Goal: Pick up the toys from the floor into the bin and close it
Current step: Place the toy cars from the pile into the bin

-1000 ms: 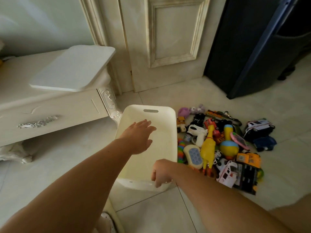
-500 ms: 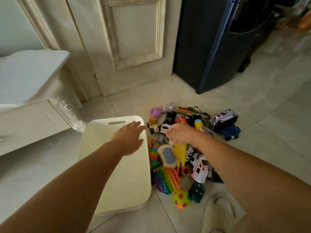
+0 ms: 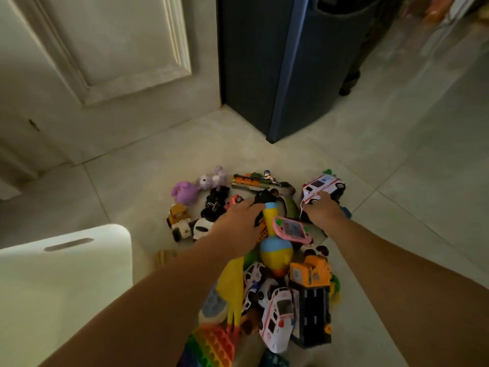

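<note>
Two hands are down in the toy pile on the floor. The left hand lies palm down with its fingers bent over a dark toy. The right hand has its fingertips against the near side of a white ambulance. Whether either hand has actually closed on its toy is hidden from this angle, so I cannot tell.

The main risk is the tangle. A yellow-and-blue bottle toy and a pink handheld game lean together between the two wrists. A thin white cord hangs by the right thumb. Lifting either toy fast could drag the cord, tip the bottle or send the wheeled cars rolling away across the smooth tiles.

The white bin stands near left, apart from the pile, so the right hand's load must cross over the left forearm and the heap. A loose grip there would drop the toy short of the rim.

Bare floor lies open far left and to the right of the pile. A dark cabinet and a pale door close off the far side.
</note>
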`<state>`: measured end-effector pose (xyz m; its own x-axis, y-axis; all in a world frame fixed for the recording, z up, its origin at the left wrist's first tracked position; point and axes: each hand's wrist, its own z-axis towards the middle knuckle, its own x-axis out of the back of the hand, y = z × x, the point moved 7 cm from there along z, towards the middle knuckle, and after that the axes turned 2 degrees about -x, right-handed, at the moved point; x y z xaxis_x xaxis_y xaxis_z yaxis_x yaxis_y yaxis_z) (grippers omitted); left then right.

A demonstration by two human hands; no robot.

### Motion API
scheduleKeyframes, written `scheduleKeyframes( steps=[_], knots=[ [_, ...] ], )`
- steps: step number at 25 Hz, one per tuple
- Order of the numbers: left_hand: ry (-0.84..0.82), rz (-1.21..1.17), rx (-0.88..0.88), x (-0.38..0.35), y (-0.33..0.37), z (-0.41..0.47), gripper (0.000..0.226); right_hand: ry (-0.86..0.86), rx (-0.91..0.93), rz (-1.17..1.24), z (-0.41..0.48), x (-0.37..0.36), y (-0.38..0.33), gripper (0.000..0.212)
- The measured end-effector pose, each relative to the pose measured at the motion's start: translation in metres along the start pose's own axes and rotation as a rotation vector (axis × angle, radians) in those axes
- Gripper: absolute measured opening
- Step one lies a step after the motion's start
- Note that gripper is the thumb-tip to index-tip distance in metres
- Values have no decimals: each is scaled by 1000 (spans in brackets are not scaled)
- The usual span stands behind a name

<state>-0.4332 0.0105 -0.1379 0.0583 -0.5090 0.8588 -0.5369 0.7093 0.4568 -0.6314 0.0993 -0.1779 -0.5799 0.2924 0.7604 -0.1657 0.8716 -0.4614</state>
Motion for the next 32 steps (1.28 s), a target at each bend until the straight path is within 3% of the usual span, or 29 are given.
scheduleKeyframes(
  steps=[4, 9, 14, 19, 24, 29, 32],
  knots=[
    [-44, -31, 2, -31, 2, 47, 57, 69, -52, 94, 36, -20, 15, 85],
    [-92, -64, 12, -56, 3, 70, 56, 91, -28, 88, 68, -29, 19, 92],
    [-96, -84, -33, -67, 7, 72, 57, 52, -81, -13, 97, -39, 22, 81],
    [-34, -134, -2, -58, -3, 66, 57, 173, -118, 203, 92, -26, 30, 60],
    [36, -172, 48, -28, 3, 33, 59, 210, -35, 401, 66, 3, 19, 52],
    [149, -166, 30, 27, 5, -40, 61, 15, 223, 519, -2, 58, -48, 43],
    [287, -148, 122, 77, -16, -90, 71, -214, 282, 561, -72, 61, -100, 40]
  ],
)
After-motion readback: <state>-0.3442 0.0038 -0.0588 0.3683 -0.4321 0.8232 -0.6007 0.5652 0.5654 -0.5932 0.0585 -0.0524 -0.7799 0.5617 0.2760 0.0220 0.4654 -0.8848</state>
